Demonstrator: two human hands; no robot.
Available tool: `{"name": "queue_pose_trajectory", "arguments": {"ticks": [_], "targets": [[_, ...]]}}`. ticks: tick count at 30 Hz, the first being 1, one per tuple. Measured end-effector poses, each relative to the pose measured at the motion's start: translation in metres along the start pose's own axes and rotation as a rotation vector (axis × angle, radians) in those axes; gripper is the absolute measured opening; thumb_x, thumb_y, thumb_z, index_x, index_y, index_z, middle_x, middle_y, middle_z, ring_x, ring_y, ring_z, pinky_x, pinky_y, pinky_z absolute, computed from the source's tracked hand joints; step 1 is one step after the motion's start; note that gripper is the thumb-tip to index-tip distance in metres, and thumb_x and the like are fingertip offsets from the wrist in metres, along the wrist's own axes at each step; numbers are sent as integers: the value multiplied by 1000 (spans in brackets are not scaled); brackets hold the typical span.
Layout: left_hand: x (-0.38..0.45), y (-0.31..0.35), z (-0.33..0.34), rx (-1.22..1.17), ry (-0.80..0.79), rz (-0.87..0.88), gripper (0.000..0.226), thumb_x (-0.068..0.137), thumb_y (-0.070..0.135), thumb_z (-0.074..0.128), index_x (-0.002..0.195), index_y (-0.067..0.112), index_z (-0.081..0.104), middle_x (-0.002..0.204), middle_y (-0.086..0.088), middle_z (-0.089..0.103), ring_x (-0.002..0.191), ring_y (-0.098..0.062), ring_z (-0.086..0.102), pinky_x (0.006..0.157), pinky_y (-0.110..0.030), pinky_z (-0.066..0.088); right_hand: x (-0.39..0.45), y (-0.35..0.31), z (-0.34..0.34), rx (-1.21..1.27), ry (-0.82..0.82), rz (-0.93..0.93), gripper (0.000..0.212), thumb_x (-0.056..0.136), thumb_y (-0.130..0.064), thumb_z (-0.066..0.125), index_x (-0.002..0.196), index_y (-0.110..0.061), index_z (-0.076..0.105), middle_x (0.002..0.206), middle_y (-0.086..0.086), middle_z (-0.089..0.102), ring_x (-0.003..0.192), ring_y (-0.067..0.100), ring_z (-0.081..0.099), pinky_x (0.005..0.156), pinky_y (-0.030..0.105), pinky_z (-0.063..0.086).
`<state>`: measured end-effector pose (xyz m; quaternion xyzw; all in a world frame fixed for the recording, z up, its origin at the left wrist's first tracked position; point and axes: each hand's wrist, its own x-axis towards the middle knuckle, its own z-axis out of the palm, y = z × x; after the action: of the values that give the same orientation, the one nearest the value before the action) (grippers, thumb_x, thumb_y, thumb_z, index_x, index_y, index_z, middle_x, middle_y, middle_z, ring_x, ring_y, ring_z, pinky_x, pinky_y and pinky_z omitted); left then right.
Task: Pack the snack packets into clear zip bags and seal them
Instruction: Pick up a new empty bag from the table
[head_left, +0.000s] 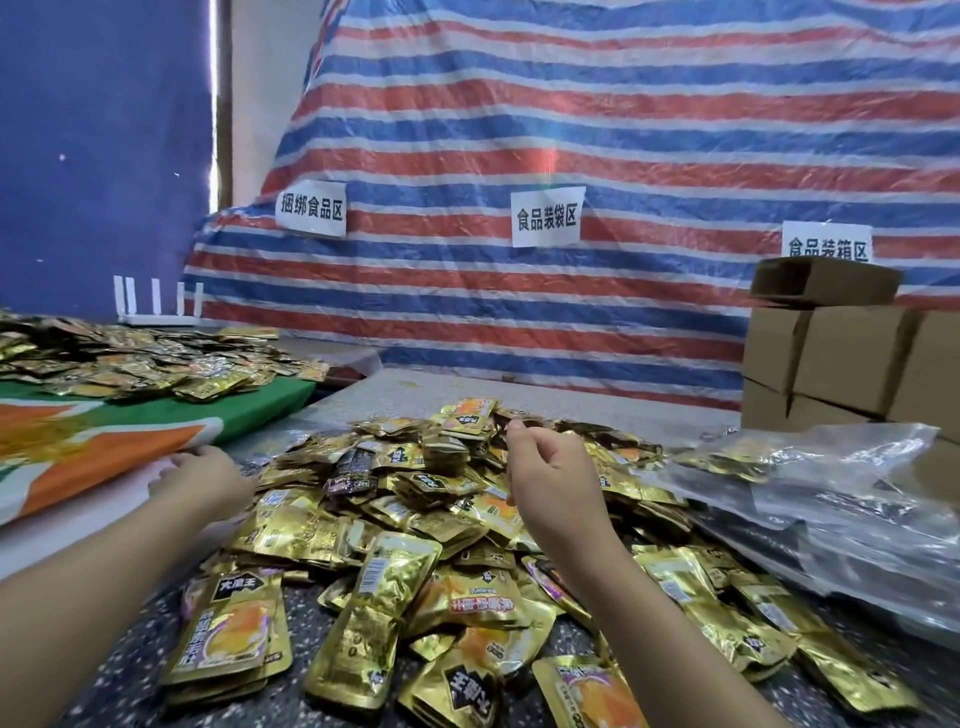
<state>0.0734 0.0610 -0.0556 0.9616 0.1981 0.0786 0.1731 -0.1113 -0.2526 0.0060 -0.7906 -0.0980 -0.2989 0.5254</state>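
A big heap of gold foil snack packets (415, 499) covers the speckled table in front of me. My right hand (550, 478) hovers over the middle of the heap with its fingers loosely curled and nothing visible in them. My left hand (205, 480) reaches to the heap's left edge, beside the orange and green cloth (104, 447); its fingertips point away from me and are partly hidden. A crumpled stack of clear zip bags (841, 499) lies on the right, partly covering some packets.
A second spread of gold packets (135, 358) lies on the green cloth at far left. Brown cardboard boxes (841, 358) are stacked at the back right. A striped tarp with paper signs (545, 218) hangs behind the table. A white router (156, 306) stands at the back left.
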Motion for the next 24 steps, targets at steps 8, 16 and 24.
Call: {"name": "queue_pose_trajectory", "arguments": {"ticks": [8,16,24], "targets": [[-3,-15,15,98,91,216,25,99,37,49,91,16,61,90,0,62,92,-21,61,73,-28,49,0,15,6,-12,-4,73,52,105,-28,43,59,-5,41,57,10,38,54,18,33,79,53,51],[-12,-7,13,-79,122,94,20,93,20,50,89,9,65,82,-7,58,91,-31,66,67,-30,44,-1,25,11,-39,-15,115,55,105,-29,43,60,3,42,58,10,42,53,18,36,92,59,49],[-19,-8,3,-509,119,75,28,94,10,44,82,6,69,84,-6,68,74,-25,66,56,-27,42,-1,30,12,-18,-27,127,55,105,-28,44,65,10,44,60,12,41,57,20,35,91,37,49]]}}
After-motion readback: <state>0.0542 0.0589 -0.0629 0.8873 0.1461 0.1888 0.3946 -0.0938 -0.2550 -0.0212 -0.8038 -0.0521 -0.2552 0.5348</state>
